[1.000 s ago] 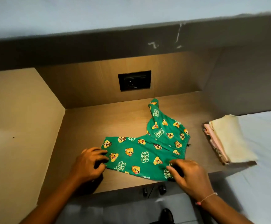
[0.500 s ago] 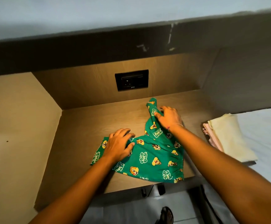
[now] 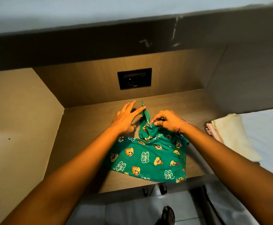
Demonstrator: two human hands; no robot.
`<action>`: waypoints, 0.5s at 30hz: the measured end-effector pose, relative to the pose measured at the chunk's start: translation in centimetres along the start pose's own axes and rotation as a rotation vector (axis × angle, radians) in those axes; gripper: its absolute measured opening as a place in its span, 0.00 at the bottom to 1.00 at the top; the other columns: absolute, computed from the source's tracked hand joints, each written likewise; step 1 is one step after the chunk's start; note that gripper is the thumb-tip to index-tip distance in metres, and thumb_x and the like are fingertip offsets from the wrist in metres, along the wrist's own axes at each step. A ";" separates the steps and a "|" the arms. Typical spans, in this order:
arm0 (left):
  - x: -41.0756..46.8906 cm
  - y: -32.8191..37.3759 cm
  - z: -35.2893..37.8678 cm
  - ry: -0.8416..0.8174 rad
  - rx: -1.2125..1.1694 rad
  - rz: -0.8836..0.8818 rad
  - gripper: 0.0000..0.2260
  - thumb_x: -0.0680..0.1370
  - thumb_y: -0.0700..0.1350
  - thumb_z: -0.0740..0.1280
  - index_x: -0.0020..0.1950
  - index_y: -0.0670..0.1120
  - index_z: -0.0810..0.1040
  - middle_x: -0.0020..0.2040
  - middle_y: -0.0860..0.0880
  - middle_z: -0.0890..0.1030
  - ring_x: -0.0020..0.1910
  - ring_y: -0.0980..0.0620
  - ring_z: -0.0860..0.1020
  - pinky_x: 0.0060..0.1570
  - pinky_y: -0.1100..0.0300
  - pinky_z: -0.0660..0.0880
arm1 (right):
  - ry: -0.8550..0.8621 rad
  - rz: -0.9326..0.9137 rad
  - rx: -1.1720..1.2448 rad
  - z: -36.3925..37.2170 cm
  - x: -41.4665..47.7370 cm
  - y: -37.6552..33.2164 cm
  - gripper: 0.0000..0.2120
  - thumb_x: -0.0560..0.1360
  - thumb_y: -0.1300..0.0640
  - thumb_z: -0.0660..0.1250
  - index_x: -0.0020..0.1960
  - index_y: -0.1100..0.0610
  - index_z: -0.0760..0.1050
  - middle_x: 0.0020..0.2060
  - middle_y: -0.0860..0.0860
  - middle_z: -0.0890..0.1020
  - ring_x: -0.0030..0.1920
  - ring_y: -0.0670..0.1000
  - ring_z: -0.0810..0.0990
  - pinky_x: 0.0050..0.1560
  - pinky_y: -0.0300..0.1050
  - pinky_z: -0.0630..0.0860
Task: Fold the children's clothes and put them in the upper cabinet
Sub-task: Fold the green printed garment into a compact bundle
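A: Where are the green shorts now?

B: On the wooden shelf, below the black wall socket. A second ago your hands were at the edge nearest you; since then you've carried both up to the far leg, the end closest to the socket.

A: And the grip?

B: Your right hand is pinching the bunched leg between thumb and fingertips. Your left hand is loose, fingers spread, its tips against that same leg. I can't tell whether it presses on the cloth or only touches it.

A: So what does that mean for the fold?

B: You look to be straightening that leg before laying it over the other. Nothing is folded on this pair yet.

A: Anything you can't see?

B: The folded pile, right of the socket, shows only its cream top piece and pink edges. The upper cabinet isn't in sight.
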State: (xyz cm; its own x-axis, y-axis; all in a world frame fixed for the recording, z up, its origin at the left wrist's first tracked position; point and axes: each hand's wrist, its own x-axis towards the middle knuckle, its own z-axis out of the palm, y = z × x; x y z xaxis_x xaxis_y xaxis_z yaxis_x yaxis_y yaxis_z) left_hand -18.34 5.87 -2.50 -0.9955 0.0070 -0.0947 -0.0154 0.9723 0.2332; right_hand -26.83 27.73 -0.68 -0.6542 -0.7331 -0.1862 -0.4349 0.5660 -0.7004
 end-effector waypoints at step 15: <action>2.4 -0.5 -4.8 -0.118 -0.200 0.015 0.05 0.76 0.51 0.70 0.48 0.50 0.79 0.46 0.48 0.82 0.51 0.46 0.79 0.48 0.51 0.74 | 0.184 0.017 0.016 -0.8 -0.7 0.5 0.09 0.77 0.57 0.68 0.53 0.47 0.82 0.45 0.50 0.80 0.48 0.53 0.79 0.53 0.55 0.78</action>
State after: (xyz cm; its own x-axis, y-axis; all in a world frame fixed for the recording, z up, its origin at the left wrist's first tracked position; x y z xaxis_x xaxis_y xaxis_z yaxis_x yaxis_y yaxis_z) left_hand -21.20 4.26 1.81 -0.9780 0.0594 -0.1997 -0.0309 0.9064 0.4213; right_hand -27.07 28.81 -0.34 -0.7643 -0.6410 -0.0703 -0.4135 0.5709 -0.7093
